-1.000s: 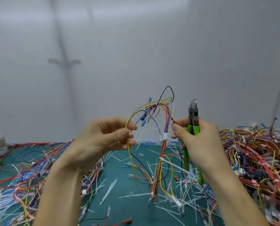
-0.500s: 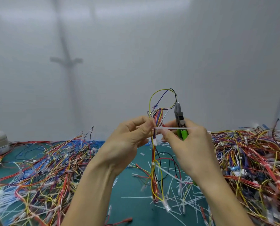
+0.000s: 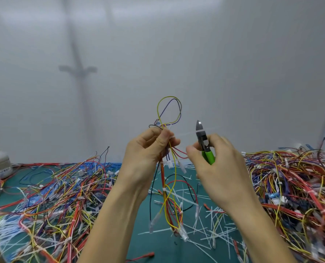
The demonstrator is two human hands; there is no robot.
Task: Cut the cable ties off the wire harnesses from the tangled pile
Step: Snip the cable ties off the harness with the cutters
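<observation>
A: Where was the wire harness (image 3: 164, 179)?

B: In the air above the green table (image 3: 176, 249). It hung from the left hand (image 3: 148, 156), whose thumb and fingers were pinched on the bundle just under its top loop.

A: And the cable tie (image 3: 186, 133)?

B: Its head sat right at that thumb. The pale tail ran sideways to the right, roughly level, across to the cutters (image 3: 201, 135). It was blurred, so its far end was hard to follow.

A: Who held the cutters?

B: The right hand (image 3: 220, 168) held them, fingers curled round the green handles and nose pointing up. Whether the blades were apart or closed on the tail could not be told.

A: Which hand was nearer the tie?

B: The left hand touched its head, and the right was just beside it. The cut would likely need the blades brought left along the tail to the head, without nicking the wires.

A: Was there more to do?

B: A second tie (image 3: 164, 190) showed lower on the bundle. The tangled piles (image 3: 63, 196) lay to the left and right.
</observation>
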